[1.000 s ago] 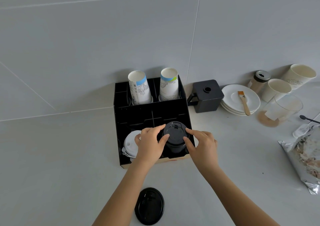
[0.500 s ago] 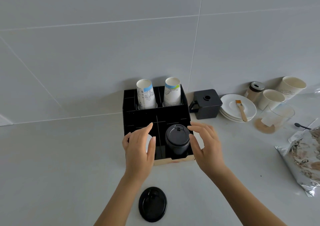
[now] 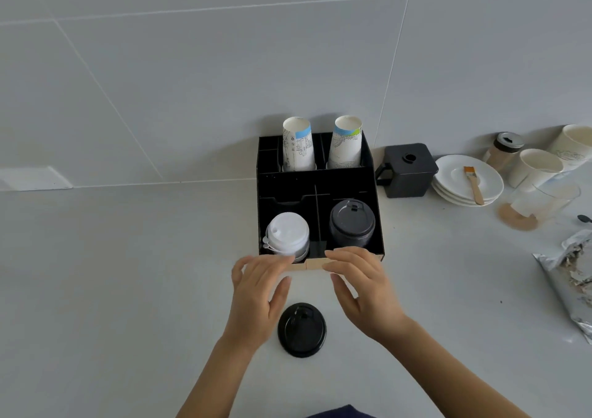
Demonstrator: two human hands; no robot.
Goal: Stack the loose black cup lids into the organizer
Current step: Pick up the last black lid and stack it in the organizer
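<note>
**One loose black lid on counter, both hands empty above it**

Loose black lid point(image 3: 301, 329) is lying flat on the counter point(image 3: 128, 289), just in front of the organizer point(image 3: 288, 190) and between the two forearms. Black lid stack point(image 3: 351, 223) is sitting in the organizer's front right compartment; white lid stack point(image 3: 287, 237) is filling the front left one. Two paper cup stacks, left cup stack point(image 3: 298, 148) and right cup stack point(image 3: 346, 143), are standing mouth-down in the back row (both printed, leaning slightly apart).

Left hand point(image 3: 256, 292) is hovering spread wide, holding nothing, fingertips overlapping the organizer's front edge near the white stack. Right hand point(image 3: 362, 284) is also spread open and empty, fingers curling inward, just in front of the tan front lip. Neither hand is touching the loose lid.

Further right on the counter: black square container point(image 3: 407, 170) beside the organizer, plates point(image 3: 455, 182) stacked with a brush point(image 3: 473, 184) resting on top, a clear cup point(image 3: 544, 199), two white cups point(image 3: 538, 166), a shaker jar point(image 3: 504, 150), a foil bag point(image 3: 573, 276) at the edge.
</note>
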